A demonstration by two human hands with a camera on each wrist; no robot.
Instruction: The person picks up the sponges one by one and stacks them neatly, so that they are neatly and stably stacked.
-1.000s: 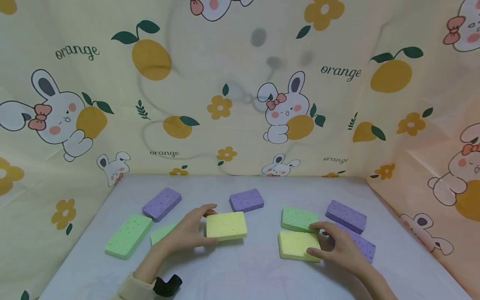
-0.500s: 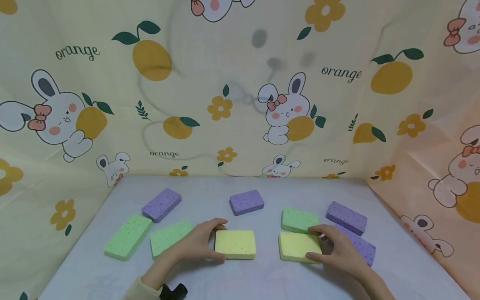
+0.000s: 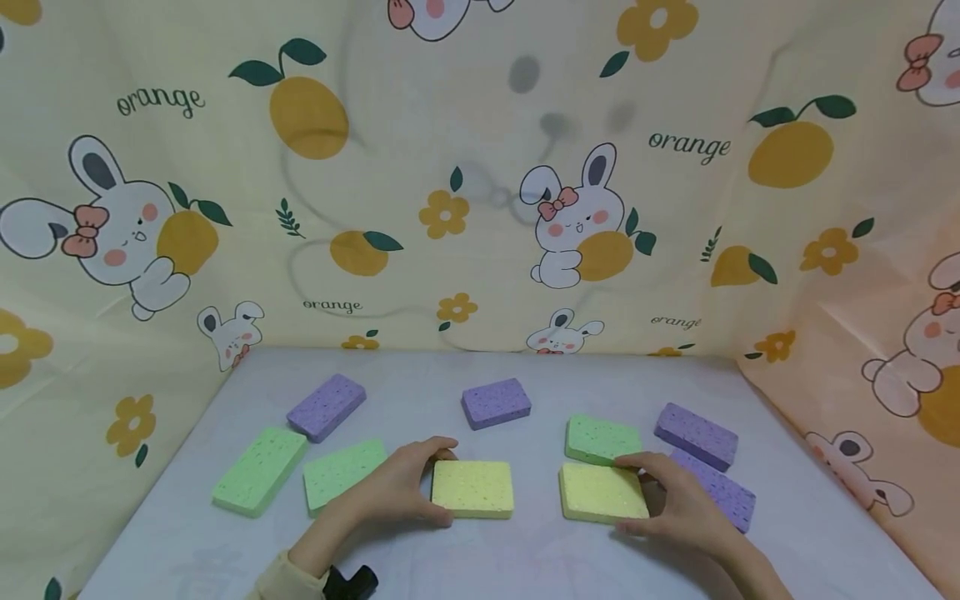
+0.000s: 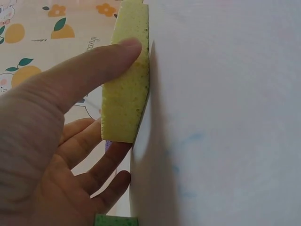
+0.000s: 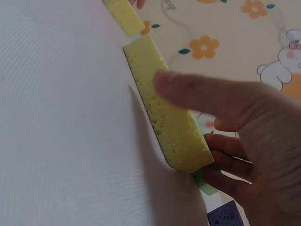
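In the head view my left hand [image 3: 405, 483] holds a yellow sponge [image 3: 474, 489] by its left end, thumb at the near side and fingers behind. The left wrist view shows the thumb against the long edge of this sponge [image 4: 124, 99]. A second yellow sponge [image 3: 602, 493] lies to the right, and my right hand [image 3: 678, 504] spans its right end. The right wrist view has the blurred thumb over the near edge of that sponge [image 5: 164, 122], fingers on its far side. A green sponge [image 3: 602, 439] sits directly behind it, partly hidden by the right fingers.
Green sponges [image 3: 258, 472] and a purple sponge [image 3: 326, 408] lie on the left of the white table [image 3: 480, 567]. Another purple sponge [image 3: 496, 403] is at back centre. Two more purple sponges [image 3: 696, 435] lie right, beside the right hand. A printed cloth [image 3: 390, 167] walls the table.
My left hand has brought its yellow sponge toward the near side and slightly right, down to the table. The right thumb has slid from the sponge's top to its near edge.
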